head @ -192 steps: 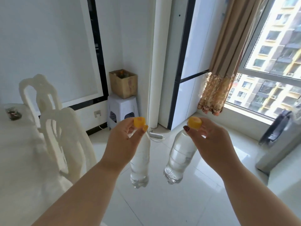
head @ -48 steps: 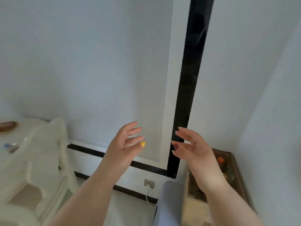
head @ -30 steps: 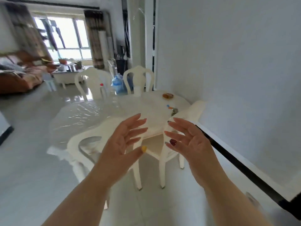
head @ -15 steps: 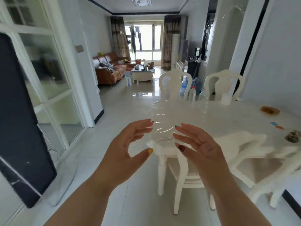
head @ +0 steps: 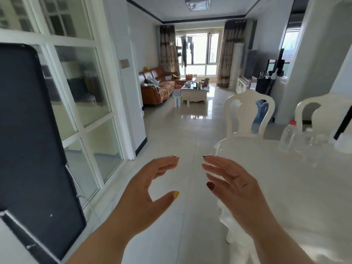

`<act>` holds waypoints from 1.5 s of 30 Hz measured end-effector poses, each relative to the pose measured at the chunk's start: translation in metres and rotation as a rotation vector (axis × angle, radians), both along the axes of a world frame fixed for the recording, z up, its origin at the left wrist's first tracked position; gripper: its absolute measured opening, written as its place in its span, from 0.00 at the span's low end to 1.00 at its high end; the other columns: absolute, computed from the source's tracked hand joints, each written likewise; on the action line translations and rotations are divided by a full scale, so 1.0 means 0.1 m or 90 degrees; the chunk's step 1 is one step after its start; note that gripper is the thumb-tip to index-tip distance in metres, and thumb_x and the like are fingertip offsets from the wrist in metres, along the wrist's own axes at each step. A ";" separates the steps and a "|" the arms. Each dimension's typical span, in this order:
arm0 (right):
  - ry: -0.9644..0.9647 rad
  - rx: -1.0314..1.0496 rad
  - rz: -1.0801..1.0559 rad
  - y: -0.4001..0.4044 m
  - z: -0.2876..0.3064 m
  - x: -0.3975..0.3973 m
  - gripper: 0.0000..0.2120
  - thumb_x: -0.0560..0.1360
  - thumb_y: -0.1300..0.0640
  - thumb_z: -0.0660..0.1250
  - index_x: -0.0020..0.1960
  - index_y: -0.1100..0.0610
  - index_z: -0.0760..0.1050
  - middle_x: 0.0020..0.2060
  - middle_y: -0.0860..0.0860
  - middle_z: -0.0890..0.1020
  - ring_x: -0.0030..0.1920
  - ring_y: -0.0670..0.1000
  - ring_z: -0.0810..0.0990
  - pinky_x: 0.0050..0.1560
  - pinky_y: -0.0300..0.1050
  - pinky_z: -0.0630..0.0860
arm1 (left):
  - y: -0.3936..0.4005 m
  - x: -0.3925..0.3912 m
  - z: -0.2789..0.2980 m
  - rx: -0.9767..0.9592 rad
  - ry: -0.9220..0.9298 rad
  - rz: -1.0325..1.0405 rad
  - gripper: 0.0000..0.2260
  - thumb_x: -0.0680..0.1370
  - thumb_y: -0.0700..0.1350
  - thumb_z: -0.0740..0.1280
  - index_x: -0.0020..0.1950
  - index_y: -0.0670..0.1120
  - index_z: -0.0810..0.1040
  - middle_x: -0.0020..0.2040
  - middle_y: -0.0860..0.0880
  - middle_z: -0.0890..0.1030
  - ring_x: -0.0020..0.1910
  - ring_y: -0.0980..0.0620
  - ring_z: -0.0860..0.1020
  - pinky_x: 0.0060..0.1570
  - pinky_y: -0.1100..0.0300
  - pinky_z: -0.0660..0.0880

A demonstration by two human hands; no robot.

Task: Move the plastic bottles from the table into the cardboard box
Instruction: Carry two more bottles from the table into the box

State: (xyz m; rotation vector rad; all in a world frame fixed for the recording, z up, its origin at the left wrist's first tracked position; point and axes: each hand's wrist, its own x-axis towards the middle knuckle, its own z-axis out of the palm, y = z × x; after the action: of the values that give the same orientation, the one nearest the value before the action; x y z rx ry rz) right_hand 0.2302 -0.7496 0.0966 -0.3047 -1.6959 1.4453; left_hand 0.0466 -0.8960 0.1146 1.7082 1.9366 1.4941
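Observation:
Both my hands are raised in front of me, palms facing each other, fingers spread and holding nothing. My left hand (head: 150, 189) hangs over the tiled floor. My right hand (head: 234, 184) is at the near left edge of the white table (head: 285, 187). A clear plastic bottle with a red cap (head: 288, 137) stands at the table's far side, well beyond my right hand. More clear bottles (head: 312, 140) stand blurred beside it. The cardboard box is out of view.
Two white chairs (head: 249, 115) (head: 323, 111) stand behind the table. A large dark panel (head: 28, 140) leans against the glass partition on the left. A tiled corridor (head: 177, 134) runs ahead to a sofa (head: 156, 88) and coffee table (head: 194, 90).
I held two yellow-capped bottles near the box; both hands are now without them. My view has swung from the wall corner round to the table and corridor, nearer the table's edge.

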 end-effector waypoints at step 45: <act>-0.096 -0.124 -0.862 5.56 -0.45 -0.82 0.20 0.74 0.63 0.71 0.59 0.42 0.80 0.59 0.41 0.84 0.62 0.45 0.81 0.63 0.43 0.78 | 8.59 -0.74 -0.41 -0.098 -0.068 -0.828 0.26 0.70 0.50 0.72 0.68 0.61 0.73 0.67 0.58 0.79 0.69 0.54 0.76 0.66 0.52 0.70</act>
State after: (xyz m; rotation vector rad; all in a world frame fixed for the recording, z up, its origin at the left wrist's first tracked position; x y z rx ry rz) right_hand 0.1485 -0.1933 0.0519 -1.3667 -0.9753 0.5264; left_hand -0.0276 -0.0372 0.0734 2.0207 0.4948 0.8200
